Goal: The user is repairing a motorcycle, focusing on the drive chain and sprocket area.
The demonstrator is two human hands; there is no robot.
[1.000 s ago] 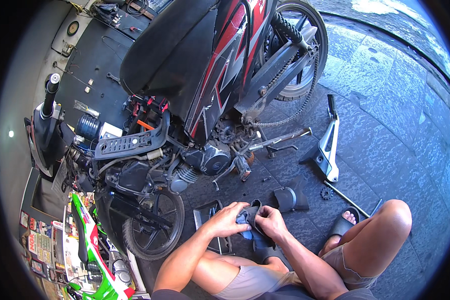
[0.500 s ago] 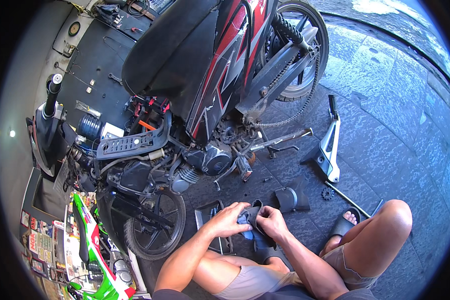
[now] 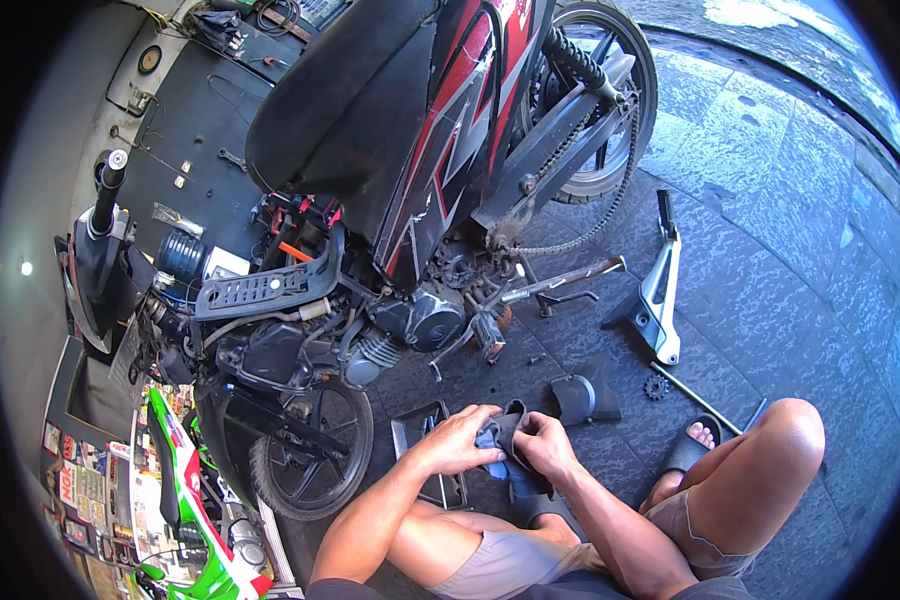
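Low in the middle of the view, my two hands work close together on a small dark grey curved part (image 3: 513,418) with a raised edge. My left hand (image 3: 458,440) is closed round its left side and a blue-grey cloth (image 3: 492,440), which shows below the fingers. The fingers of my right hand (image 3: 544,445) pinch the part's right edge. Its underside and exact kind are hidden by the hands. Just beyond them stands a partly stripped motorcycle (image 3: 420,318), its engine side facing me.
A dark curved cover (image 3: 572,398) and a small sprocket (image 3: 656,387) lie on the tiled floor to the right. Behind them rests a silver bracket (image 3: 662,300), near a long metal rod (image 3: 705,398). A tray with tools (image 3: 402,440) sits left of my hands. A green-and-white motorcycle (image 3: 185,480) stands far left.
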